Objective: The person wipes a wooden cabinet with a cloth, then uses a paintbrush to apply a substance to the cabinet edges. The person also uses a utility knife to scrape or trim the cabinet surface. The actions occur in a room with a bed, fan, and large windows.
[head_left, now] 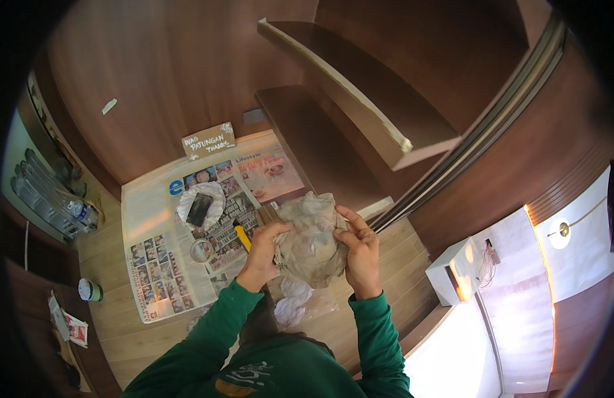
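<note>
A crumpled, stained grey-beige rag [310,245] is stretched between my two hands in front of my body. My left hand [260,252] pinches its left edge, with the thumb on top. The right edge is gripped by my right hand [361,249], thumb and fingers bent over the fabric. Just left of my left hand is a yellow-handled tool [242,235], partly hidden by that hand. Below the rag, a bunched white cloth [292,302] shows between my forearms.
Newspaper sheets [157,225] cover part of the wood floor. On them lie a white crumpled cloth [217,192] bearing a dark rectangular object [199,209], and a small round container [202,250]. A shelf [360,86] with a taped edge juts out ahead. A can [90,290] stands left.
</note>
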{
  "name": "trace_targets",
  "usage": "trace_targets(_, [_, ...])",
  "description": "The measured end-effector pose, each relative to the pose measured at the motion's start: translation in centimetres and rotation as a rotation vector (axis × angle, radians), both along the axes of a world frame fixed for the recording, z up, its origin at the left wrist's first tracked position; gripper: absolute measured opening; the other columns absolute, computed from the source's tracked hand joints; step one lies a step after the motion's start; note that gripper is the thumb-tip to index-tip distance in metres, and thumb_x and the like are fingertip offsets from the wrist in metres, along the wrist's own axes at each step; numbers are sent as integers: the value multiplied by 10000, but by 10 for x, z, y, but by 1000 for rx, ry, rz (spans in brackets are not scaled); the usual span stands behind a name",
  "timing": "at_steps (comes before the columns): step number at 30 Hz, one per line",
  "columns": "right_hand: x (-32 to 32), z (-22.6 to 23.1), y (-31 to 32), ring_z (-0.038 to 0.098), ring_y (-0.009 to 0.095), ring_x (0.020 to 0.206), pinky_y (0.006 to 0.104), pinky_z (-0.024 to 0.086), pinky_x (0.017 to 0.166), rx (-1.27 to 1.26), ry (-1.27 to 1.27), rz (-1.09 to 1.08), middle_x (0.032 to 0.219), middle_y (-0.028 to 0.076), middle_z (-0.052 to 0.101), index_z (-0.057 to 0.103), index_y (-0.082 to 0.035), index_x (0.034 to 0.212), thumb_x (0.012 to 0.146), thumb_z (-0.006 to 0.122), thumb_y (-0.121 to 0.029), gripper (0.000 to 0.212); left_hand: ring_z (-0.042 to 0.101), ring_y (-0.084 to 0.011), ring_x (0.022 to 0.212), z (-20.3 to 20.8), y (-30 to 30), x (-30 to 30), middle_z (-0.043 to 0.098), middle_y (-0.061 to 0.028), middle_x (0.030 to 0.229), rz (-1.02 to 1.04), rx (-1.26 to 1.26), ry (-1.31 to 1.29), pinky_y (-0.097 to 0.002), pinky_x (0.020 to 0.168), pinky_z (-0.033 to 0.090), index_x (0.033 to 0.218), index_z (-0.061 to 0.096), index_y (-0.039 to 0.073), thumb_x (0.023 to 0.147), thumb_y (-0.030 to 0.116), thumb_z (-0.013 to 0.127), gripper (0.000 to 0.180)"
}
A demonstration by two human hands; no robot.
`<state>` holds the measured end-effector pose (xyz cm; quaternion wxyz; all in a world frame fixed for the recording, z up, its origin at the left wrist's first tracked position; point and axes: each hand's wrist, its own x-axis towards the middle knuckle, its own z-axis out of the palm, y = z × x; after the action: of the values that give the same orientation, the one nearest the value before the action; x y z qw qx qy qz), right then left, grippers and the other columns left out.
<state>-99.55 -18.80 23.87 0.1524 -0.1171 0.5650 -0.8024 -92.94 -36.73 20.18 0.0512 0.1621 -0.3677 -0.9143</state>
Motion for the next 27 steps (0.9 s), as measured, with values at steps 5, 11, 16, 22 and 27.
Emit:
trace_targets(5, [14, -11, 23, 644, 170, 991, 269, 504, 882, -18, -83, -14, 1158, 147, 670, 535, 71, 1340, 893, 587, 27, 452, 607, -202, 1097, 7, 35, 20, 674, -130, 1148, 496, -1357, 337, -343, 960, 472, 1157, 662, -20, 870, 105, 695, 314])
trace_targets(11, [12, -26, 10, 635, 172, 1021, 277, 494, 915, 212, 17, -50, 1157, 133, 679, 569, 74, 1309, 941, 619, -52, 392, 651, -110, 888, -14, 48, 19, 711, -63, 993, -33, -698, 56, -244, 796, 504, 1106, 692, -41, 920, 146, 701, 264])
trace_targets(16, [-3, -40, -37, 595, 147, 1028, 267, 464, 911, 20, -136, -93, 1115, 91, 675, 618, 67, 1239, 976, 596, -115, 321, 624, -73, 778, -20, 10, -8, 710, -33, 889, -56, -123, 88, -223, 711, 496, 1055, 704, -48, 920, 153, 713, 243])
trace_targets(22, [-65, -46, -151, 572, 150, 980, 287, 456, 865, 215, 33, -95, 1068, 70, 659, 641, 62, 1150, 987, 564, -149, 278, 634, -109, 780, -29, -74, -52, 698, -33, 875, 275, -837, -78, -238, 736, 506, 1062, 694, -30, 912, 119, 711, 212])
trace_targets(27, [-219, -29, -264, 610, 206, 866, 363, 481, 814, 159, 80, -299, 985, 105, 674, 660, 70, 1075, 948, 624, -208, 307, 616, -116, 891, -52, -167, -40, 647, -91, 1051, 673, -830, -2, -262, 809, 519, 1037, 674, -9, 847, 39, 738, 207])
